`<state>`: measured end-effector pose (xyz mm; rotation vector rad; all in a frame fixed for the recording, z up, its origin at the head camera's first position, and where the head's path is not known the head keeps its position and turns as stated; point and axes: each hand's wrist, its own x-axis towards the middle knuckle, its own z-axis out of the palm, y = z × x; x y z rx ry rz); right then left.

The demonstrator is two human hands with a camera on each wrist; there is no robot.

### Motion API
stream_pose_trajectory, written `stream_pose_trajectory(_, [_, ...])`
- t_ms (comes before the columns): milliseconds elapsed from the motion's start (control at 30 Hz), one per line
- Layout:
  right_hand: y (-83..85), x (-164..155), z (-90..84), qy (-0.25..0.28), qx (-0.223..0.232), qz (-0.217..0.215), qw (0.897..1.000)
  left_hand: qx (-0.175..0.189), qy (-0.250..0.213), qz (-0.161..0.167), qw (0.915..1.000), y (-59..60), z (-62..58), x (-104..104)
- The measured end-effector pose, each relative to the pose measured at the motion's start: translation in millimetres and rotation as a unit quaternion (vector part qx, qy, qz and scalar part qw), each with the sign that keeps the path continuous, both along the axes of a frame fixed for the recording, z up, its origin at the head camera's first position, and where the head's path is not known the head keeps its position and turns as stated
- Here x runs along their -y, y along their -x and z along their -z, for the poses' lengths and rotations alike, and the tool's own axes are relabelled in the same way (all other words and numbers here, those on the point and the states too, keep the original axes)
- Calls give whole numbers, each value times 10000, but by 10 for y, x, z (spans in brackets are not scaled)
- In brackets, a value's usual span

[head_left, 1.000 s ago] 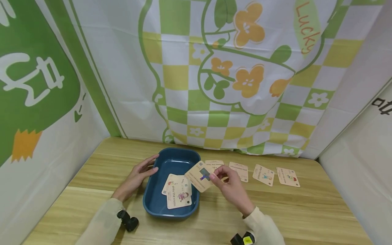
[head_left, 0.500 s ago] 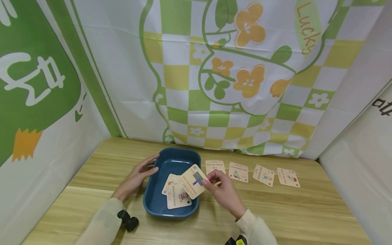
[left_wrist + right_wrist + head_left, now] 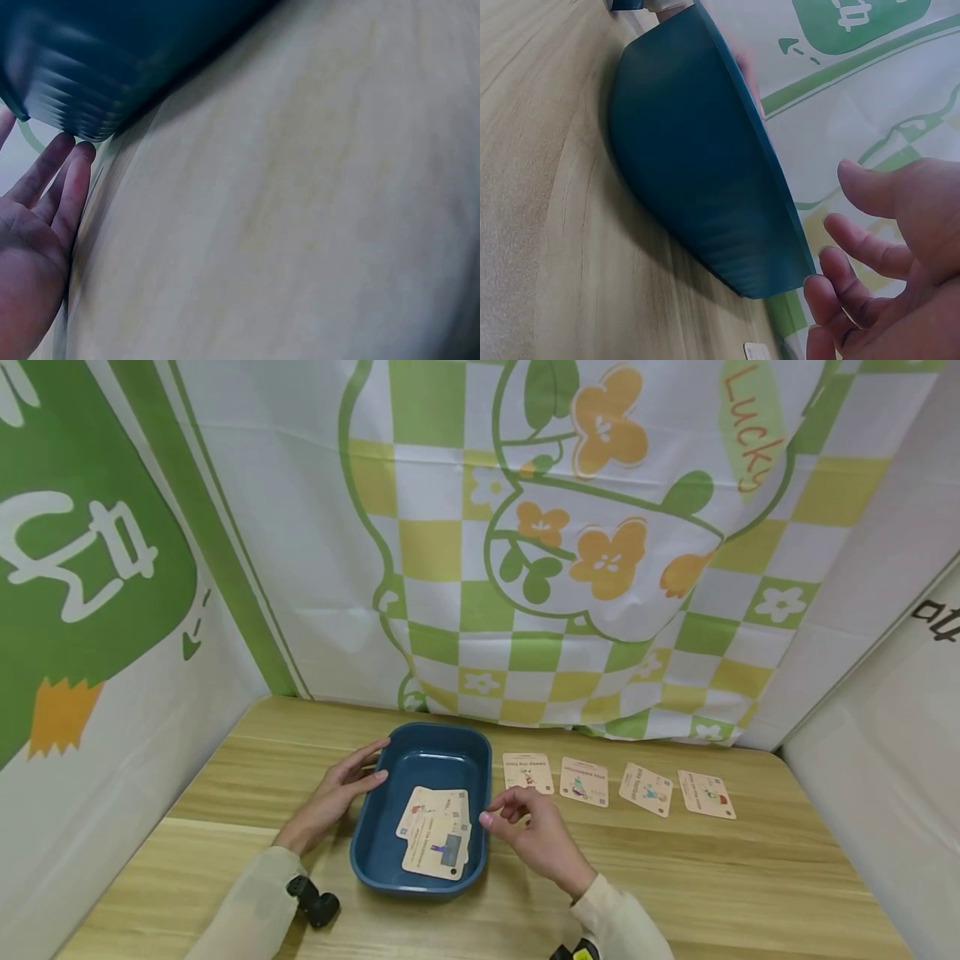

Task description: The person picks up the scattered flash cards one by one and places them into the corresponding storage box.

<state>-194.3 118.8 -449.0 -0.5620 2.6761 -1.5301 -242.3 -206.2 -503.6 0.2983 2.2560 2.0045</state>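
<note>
A dark blue rectangular tub [image 3: 420, 887] stands on the wooden table. Inside lies an overlapping stack of picture cards [image 3: 435, 845], the top one showing a figure at a grey board. On the tub's left side, my left hand [image 3: 330, 797] touches the rim with thumb and fingers. In the left wrist view, the straight fingers [image 3: 71, 191] of that hand reach the tub's outer wall. My right hand [image 3: 536, 835] is at the right rim with fingers loosely bent. The right wrist view shows nothing between its thumb and fingers.
Several more picture cards lie in a row right of the tub, among them a "sweep the floor" card [image 3: 528, 773] and a football card [image 3: 645, 789]. A patterned green and white cloth [image 3: 555, 677] hangs behind the table.
My right hand has carried the grey-board card leftward over the tub and let it go; it now lies on top of the violin card. My left hand has stayed at the rim.
</note>
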Motion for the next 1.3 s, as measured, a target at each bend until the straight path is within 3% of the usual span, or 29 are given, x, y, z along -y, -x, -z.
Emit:
stream_pose_trajectory(433, [-23,-129,7,-33,89,136,9999,-77,-4,19,10000,0,4,-4])
stream_pose_trajectory(800, [14,-499,69,-46,359,317,9988,-46,-4,26,10000,-4,2,4])
stream_pose_trajectory(1300, [154,-1243,189,-915,302,1136,9888,-34,63,35,10000,-1,-7,-3])
